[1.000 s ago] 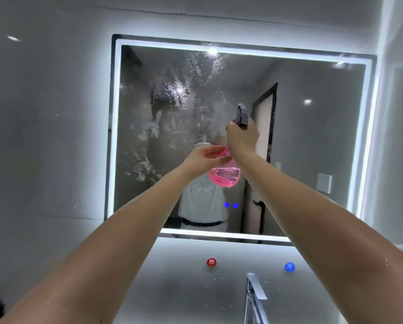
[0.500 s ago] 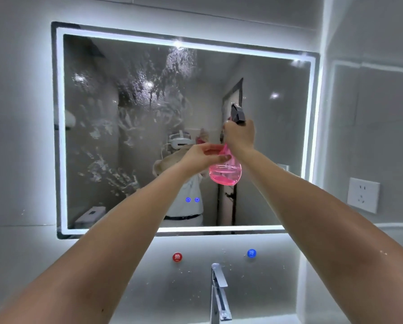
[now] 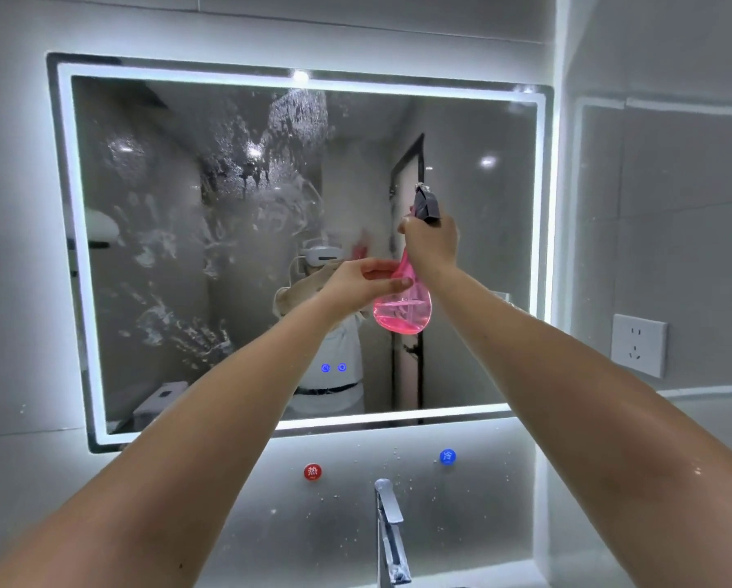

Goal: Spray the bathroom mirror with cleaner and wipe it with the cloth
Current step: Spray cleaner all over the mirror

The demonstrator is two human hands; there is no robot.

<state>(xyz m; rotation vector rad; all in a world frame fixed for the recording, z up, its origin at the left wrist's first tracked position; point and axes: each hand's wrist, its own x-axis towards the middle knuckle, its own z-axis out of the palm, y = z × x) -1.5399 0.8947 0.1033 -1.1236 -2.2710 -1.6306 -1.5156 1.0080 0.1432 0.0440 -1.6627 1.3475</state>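
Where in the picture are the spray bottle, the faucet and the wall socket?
spray bottle [image 3: 402,314]: head view, on its pink belly holding the liquid.
faucet [image 3: 389,515]: head view, on the upper part of its chrome body.
wall socket [image 3: 638,345]: head view, on the middle of its white plate.

Both bare arms raised toward lit mirror [image 3: 143,248]. Right hand [image 3: 432,244] wrapped round neck of pink spray bottle [image 3: 402,311], dark nozzle head [image 3: 426,203] poking above knuckles. Left hand [image 3: 362,284] at bottle's 9 o'clock, fingertips pinching its upper body. Pink liquid pooled in rounded base. Glass wet: droplets at mirror's 12 o'clock, smeared streaks and handprints toward 9 and 7. Below mirror: red knob [image 3: 312,471], blue knob [image 3: 447,456], chrome tap [image 3: 389,528] at 6 o'clock. Wall socket [image 3: 638,345] at 3 o'clock.
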